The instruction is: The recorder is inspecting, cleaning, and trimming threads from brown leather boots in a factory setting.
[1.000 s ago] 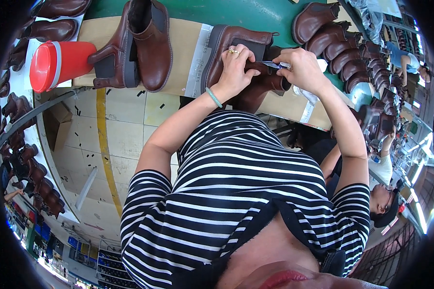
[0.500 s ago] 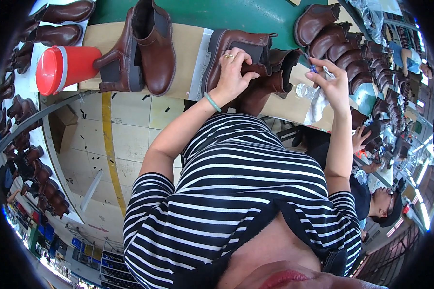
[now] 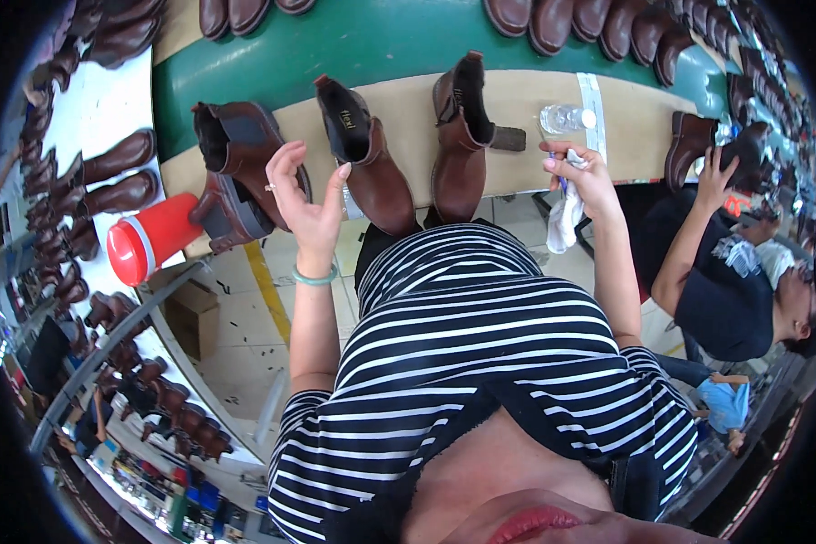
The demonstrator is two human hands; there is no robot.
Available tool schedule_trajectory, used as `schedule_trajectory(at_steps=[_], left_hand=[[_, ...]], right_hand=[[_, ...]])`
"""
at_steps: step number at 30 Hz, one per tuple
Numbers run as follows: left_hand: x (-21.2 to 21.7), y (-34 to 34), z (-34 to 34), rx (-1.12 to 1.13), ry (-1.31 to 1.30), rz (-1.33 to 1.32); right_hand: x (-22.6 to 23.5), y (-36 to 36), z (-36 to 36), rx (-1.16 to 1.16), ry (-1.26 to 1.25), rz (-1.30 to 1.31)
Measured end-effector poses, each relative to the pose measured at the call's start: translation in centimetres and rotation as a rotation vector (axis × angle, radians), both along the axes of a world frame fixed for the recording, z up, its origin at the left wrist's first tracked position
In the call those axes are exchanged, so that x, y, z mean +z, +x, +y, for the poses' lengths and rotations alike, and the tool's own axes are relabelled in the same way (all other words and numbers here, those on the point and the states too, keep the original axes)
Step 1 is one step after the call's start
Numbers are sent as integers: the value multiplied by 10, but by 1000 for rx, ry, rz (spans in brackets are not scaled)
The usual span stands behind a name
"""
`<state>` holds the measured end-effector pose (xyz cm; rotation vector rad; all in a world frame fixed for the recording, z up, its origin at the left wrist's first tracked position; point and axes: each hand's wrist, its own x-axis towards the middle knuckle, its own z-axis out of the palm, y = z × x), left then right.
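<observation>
Light label (image 3: 347,119) inside the dark lining of the middle brown boot on the bench, brown cardboard box (image 3: 190,319) on the tiled floor below the bench, left side

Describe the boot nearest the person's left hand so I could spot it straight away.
Start at the tan work table that runs in front of the green belt. Three brown ankle boots stand along its near edge. The one meant is the leftmost boot, beside the open left hand and just above a red cup lying on its side. Unlike its two neighbours, its ridged sole faces the viewer.
</observation>
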<state>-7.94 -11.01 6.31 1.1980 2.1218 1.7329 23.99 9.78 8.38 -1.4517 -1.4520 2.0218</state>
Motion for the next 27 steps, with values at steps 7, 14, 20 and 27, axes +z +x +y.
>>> schedule_trajectory(at_steps=[7,14,20,27], left_hand=[[40,107,82,-319,-237,360],[-16,120,103,-199,-333,25],[-28,89,94,-186,-185,-615],[-36,76,86,-253,-109,-808]], right_hand=[[-60,17,-17,-82,118,-84],[-98,22,-13,27,610,-549],[-117,31,-8,6,581,-524],[-131,30,4,5,671,-575]])
